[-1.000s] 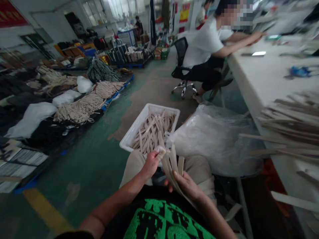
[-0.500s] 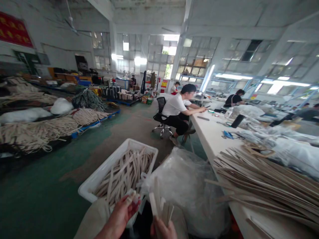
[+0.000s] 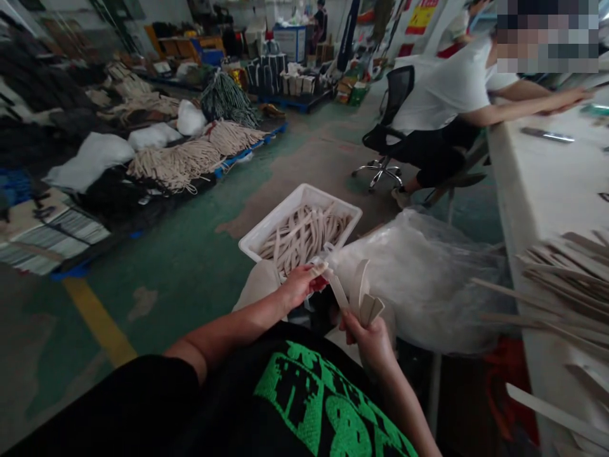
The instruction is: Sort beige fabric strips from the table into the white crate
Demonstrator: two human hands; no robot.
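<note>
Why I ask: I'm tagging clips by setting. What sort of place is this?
Probably a factory workshop: heaps of beige straps lie on floor pallets, a white bin holds more strips, and a person sits at a long worktable.

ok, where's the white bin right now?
Head view, centre: the white bin lies just beyond the left hand, left of the clear bag, holding beige strips.

Nothing legible. The black T-shirt with bold green print at bottom centre shows blocky shapes that cannot be made out as letters. The yellow-and-red wall poster at the top edge, right of centre, is too blurred to read.
</note>
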